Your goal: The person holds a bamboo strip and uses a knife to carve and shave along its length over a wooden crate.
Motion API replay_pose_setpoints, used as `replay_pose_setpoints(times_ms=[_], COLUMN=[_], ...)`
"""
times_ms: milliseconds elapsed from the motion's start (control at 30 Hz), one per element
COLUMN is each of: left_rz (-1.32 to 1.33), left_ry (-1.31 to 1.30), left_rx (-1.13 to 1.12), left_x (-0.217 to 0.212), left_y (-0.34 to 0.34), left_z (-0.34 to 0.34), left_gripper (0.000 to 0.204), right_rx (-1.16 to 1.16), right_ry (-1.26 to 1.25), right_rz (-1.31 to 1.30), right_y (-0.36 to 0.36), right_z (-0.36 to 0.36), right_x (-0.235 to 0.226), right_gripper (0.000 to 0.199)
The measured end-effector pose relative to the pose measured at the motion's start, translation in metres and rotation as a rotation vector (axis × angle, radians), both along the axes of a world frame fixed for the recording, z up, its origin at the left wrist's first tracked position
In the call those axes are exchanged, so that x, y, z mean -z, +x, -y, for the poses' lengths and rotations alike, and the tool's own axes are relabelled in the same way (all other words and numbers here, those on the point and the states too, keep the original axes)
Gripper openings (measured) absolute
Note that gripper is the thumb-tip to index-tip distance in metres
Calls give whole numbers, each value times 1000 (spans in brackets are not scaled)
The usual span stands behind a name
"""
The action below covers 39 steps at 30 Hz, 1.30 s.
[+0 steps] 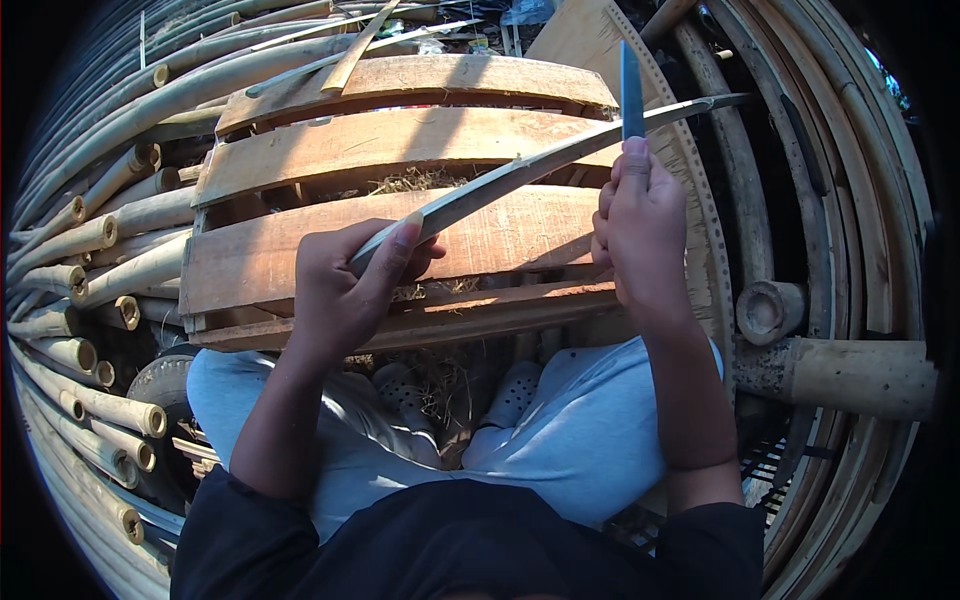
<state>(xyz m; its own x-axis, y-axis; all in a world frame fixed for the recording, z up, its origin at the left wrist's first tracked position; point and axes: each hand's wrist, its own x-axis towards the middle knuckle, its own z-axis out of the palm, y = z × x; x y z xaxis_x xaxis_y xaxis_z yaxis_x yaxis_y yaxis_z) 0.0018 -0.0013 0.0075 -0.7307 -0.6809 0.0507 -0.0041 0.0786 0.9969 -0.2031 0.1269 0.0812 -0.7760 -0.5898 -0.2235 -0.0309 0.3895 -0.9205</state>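
Note:
A long split bamboo strip (500,180) slants up to the right above a slatted wooden bench. My left hand (355,275) is closed around its lower end, thumb along the top. My right hand (640,215) grips a knife whose handle is hidden in the fist. The knife's blade (631,90) points away from me and meets or crosses the strip near its far right part; whether it cuts in cannot be told.
The wooden slats (400,140) have gaps with shavings (415,180) between them. Bamboo poles (120,230) are stacked at the left. Long bamboo lengths (850,150) line the right, beside a perforated board (690,180) and a thick bamboo piece (860,377). Loose strips (360,45) lie at the far end.

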Motion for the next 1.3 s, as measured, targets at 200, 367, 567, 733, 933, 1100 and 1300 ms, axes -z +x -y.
replay_pose_setpoints(times_ms=[200,367,567,733,933,1100,1300], left_rz=[-3,13,25,41,28,31,-12], left_ry=[-18,-168,-206,-185,-171,-200,-217], left_rx=[-1,43,89,128,93,70,44], left_x=[5,3,6,2,4,6,13], left_y=[3,-11,-6,1,3,-1,0], left_z=[4,-2,-3,1,0,0,-2], left_gripper=[35,33,29,31,31,30,27], right_rx=[-42,-332,-283,40,-82,24,-165], right_ry=[-66,60,35,117,-4,-100,-129], right_rz=[-129,-392,-343,-169,-22,-62,-484], right_y=[14,24,11,-8,-12,-18,46], right_z=[-2,-9,-11,-4,-7,-11,-9], right_x=[10,43,46,-6,-12,-16,26], right_gripper=[41,46,41,48,42,39,41])
